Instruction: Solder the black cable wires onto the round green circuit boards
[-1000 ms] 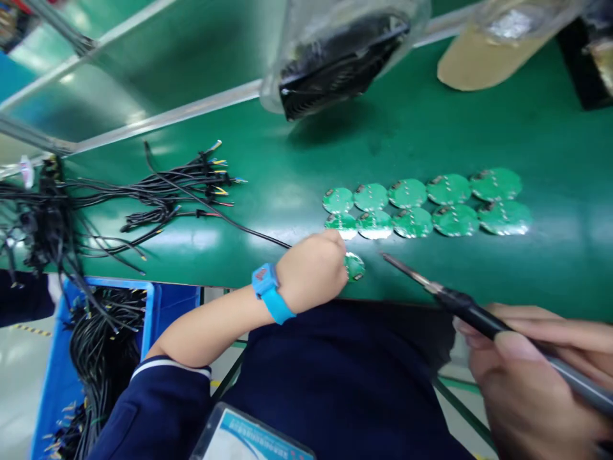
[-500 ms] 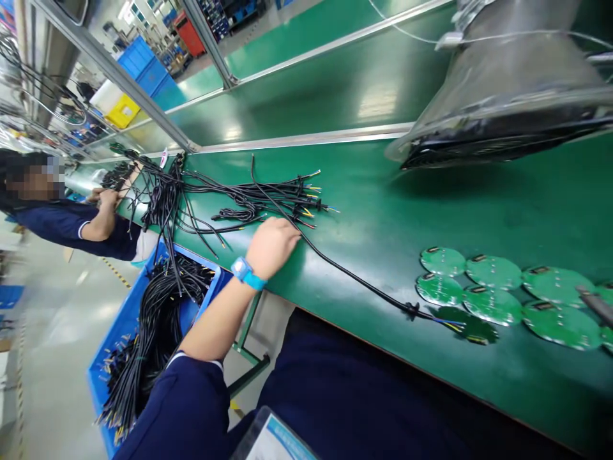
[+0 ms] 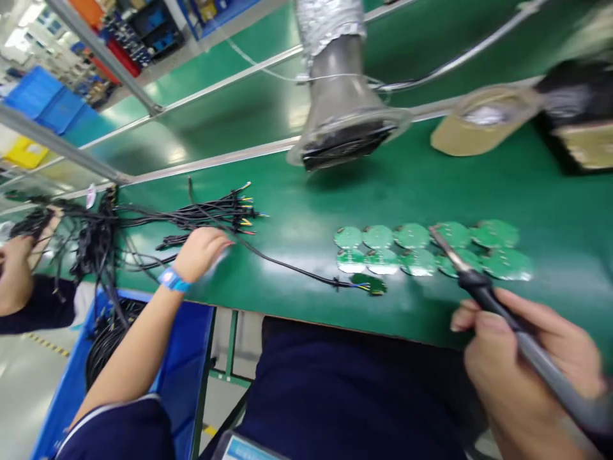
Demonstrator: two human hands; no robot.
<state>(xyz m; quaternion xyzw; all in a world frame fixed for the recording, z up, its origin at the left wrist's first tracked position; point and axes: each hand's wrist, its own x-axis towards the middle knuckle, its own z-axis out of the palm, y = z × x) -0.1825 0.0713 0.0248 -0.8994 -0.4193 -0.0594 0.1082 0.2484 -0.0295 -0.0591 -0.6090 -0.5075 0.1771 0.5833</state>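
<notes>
My left hand (image 3: 204, 252) is beside a black cable (image 3: 287, 265), its fingers drawn together; a pale blur lies under them, and whether they hold anything is hidden. Along the table the cable runs right to a black grommet (image 3: 336, 282). Its blue and yellow wire ends lie over a dark green round circuit board (image 3: 377, 285). My right hand (image 3: 536, 364) grips a soldering iron (image 3: 479, 287) by its dark handle. The metal tip reaches over the two rows of round green circuit boards (image 3: 412, 236); contact cannot be made out.
More black cables (image 3: 211, 214) lie in a bundle at the left. A blue bin (image 3: 184, 370) of cables stands below the table edge. An extraction hood (image 3: 345, 121) hangs above the table. A beige holder (image 3: 483, 128) is at back right. A co-worker's hand (image 3: 19, 262) is far left.
The view has swung right, bringing my right hand and the whole soldering iron into sight. My left hand now sits slightly below the cable instead of against it.
</notes>
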